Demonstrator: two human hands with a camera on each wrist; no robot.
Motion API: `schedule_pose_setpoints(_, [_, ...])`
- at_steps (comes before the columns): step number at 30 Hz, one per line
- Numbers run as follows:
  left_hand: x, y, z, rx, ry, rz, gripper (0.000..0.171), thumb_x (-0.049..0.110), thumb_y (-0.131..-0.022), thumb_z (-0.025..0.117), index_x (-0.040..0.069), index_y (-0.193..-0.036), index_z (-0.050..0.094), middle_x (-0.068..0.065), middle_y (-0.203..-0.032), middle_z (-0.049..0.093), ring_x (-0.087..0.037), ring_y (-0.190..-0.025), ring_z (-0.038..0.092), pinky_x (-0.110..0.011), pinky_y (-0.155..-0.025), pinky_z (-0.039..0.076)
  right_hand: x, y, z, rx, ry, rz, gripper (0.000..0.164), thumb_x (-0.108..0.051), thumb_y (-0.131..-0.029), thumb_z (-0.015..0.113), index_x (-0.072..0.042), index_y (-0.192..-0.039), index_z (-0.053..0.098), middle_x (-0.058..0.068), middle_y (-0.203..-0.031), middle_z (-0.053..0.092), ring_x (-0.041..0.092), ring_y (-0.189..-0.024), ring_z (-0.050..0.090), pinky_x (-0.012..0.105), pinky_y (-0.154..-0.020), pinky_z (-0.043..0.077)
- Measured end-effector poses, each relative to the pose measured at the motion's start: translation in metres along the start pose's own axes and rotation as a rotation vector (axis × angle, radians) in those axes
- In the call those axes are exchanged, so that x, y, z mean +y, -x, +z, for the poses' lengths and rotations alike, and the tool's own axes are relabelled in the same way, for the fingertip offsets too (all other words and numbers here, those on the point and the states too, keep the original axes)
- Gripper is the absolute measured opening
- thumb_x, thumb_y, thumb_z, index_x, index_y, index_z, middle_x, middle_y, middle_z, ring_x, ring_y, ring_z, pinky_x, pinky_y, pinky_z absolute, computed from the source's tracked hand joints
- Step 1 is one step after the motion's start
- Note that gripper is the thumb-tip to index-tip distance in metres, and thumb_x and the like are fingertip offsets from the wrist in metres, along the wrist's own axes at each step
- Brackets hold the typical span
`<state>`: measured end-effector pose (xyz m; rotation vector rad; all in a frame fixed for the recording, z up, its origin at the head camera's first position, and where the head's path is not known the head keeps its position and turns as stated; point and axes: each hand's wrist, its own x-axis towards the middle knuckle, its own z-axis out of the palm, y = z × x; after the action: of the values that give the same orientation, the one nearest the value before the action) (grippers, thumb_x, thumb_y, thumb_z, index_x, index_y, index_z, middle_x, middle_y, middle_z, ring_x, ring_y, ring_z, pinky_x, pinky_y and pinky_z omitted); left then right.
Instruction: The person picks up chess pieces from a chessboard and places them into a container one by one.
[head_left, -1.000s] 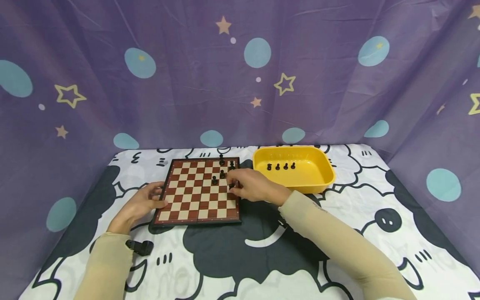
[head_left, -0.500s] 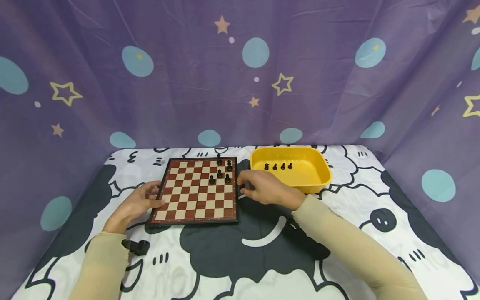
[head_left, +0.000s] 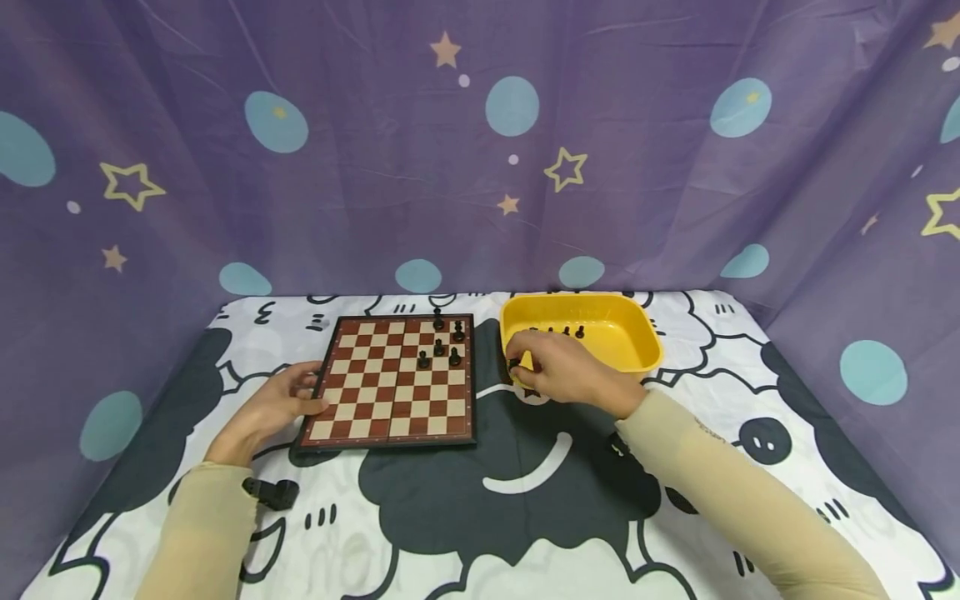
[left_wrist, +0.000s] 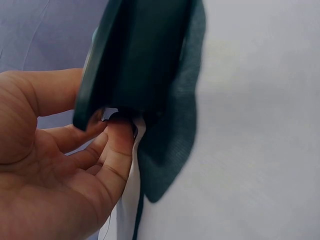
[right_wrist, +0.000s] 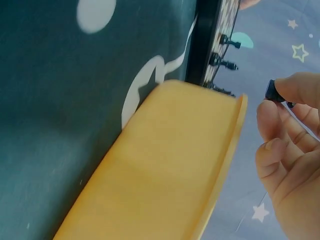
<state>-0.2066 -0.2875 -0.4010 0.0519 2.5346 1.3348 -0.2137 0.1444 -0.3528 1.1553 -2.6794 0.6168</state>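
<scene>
My left hand [head_left: 273, 408] grips the left edge of the red-and-white chessboard [head_left: 367, 392], thumb on top. In the left wrist view its fingers bend under the board's dark side [left_wrist: 140, 55]. My right hand [head_left: 566, 371] pinches a small black chess piece [right_wrist: 273, 91] between thumb and fingers. It is at the near left rim of the yellow tray [head_left: 641, 367], above rim height in the right wrist view. Several black chess pieces stand at the board's far right, among them one [head_left: 454, 357] near the right edge. The held piece's upper part is hidden by my fingers.
A row of small black chess pieces [head_left: 580, 332] is inside the tray, partly covered by my right hand. A cartoon-print cloth [head_left: 442, 508] covers the table. Behind it hangs a purple curtain [head_left: 420, 208] with stars and blue ovals.
My right hand has moved right from over the board to the tray's rim, carrying a black chess piece. The left hand keeps its grip on the board's edge.
</scene>
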Motion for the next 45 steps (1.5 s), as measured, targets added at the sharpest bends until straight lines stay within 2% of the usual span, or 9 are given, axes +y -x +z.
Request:
schedule_pose_setpoints(6, [0.000,0.002,-0.001,-0.003,0.004,-0.007,0.084,0.012,-0.086,0.069,-0.002,-0.150,0.017,-0.031,-0.140,0.032,-0.042,-0.119,0.042,-0.055,-0.093,0.038,0.013,0.007,-0.007,0.012,-0.032,0.044,0.017,-0.016,-0.086,0.070,-0.012,-0.101,0.064,-0.007,-0.090,0.060,0.013,-0.070,0.053,0.027,-0.065,0.046])
schedule_pose_setpoints(22, [0.001,0.000,0.000,-0.001,-0.010,0.010,0.083,0.011,-0.086,0.070,-0.003,-0.150,0.019,-0.032,-0.139,0.033,-0.043,-0.120,0.042,-0.055,-0.094,0.038,0.052,0.026,-0.019,0.027,-0.077,0.231,0.020,-0.017,-0.087,0.070,-0.011,-0.106,0.065,-0.002,-0.098,0.065,0.015,-0.072,0.053,0.032,-0.066,0.047])
schedule_pose_setpoints(29, [0.003,-0.002,0.000,-0.005,-0.005,0.003,0.084,0.012,-0.086,0.069,-0.002,-0.150,0.018,-0.031,-0.141,0.031,-0.043,-0.121,0.040,-0.055,-0.094,0.039,0.071,0.032,-0.022,0.047,-0.127,0.271,0.017,-0.014,-0.089,0.067,-0.010,-0.105,0.064,0.002,-0.097,0.064,0.018,-0.073,0.053,0.035,-0.068,0.046])
schedule_pose_setpoints(37, [0.002,-0.001,0.000,-0.005,0.008,-0.011,0.085,0.012,-0.086,0.070,-0.001,-0.151,0.016,-0.031,-0.142,0.029,-0.043,-0.122,0.039,-0.056,-0.095,0.038,0.094,0.034,-0.023,0.083,-0.056,0.264,0.015,-0.011,-0.085,0.070,-0.009,-0.100,0.066,0.004,-0.096,0.067,0.023,-0.083,0.060,0.038,-0.073,0.047])
schedule_pose_setpoints(45, [-0.001,-0.001,0.000,-0.003,0.002,-0.001,0.085,0.013,-0.085,0.071,-0.001,-0.150,0.018,-0.030,-0.141,0.030,-0.041,-0.120,0.039,-0.053,-0.092,0.039,0.115,0.035,-0.020,0.074,0.019,0.356,0.018,-0.012,-0.085,0.069,-0.007,-0.102,0.065,0.007,-0.097,0.068,0.024,-0.092,0.062,0.042,-0.082,0.045])
